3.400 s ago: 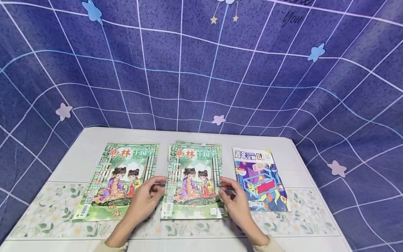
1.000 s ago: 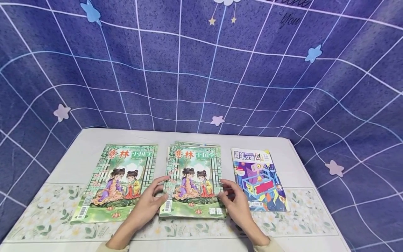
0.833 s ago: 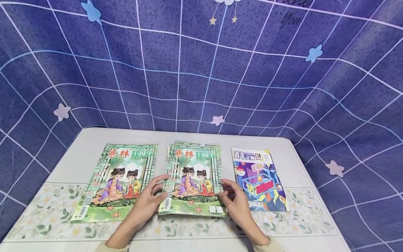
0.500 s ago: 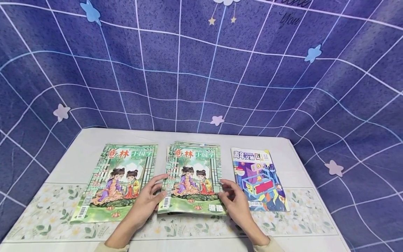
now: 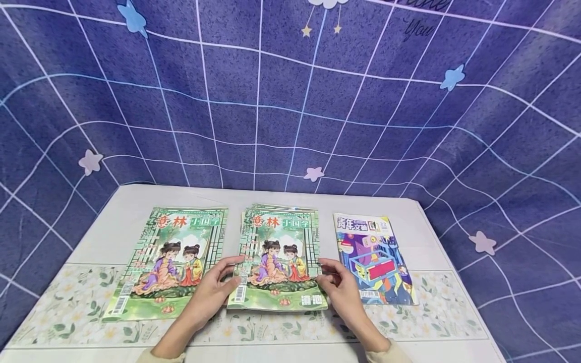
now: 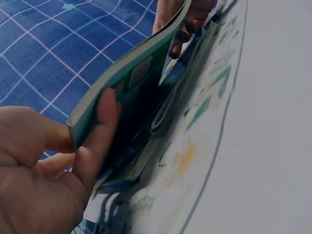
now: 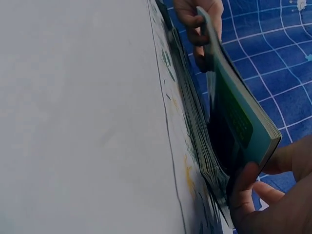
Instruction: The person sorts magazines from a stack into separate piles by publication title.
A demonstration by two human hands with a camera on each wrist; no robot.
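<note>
A green magazine with two cartoon figures in robes tops the middle stack. My left hand pinches its left edge, and my right hand pinches the right edge. Both wrist views show the near part of this magazine raised and tilted, with a gap above the stacked magazines under it. In the left wrist view, the thumb or a finger of the left hand lies against the magazine's underside. Whether its far edge still touches the stack cannot be made out.
To the left lies another green magazine with the same cover, on what looks like a pile. A purple and blue magazine lies on the right. The white table has a flowered band, and a blue gridded cloth hangs behind.
Since the earliest frame, the near edge of the middle top magazine has risen off the stack. My left hand has gone from beside the magazine to gripping its edge. The other magazines stay put.
</note>
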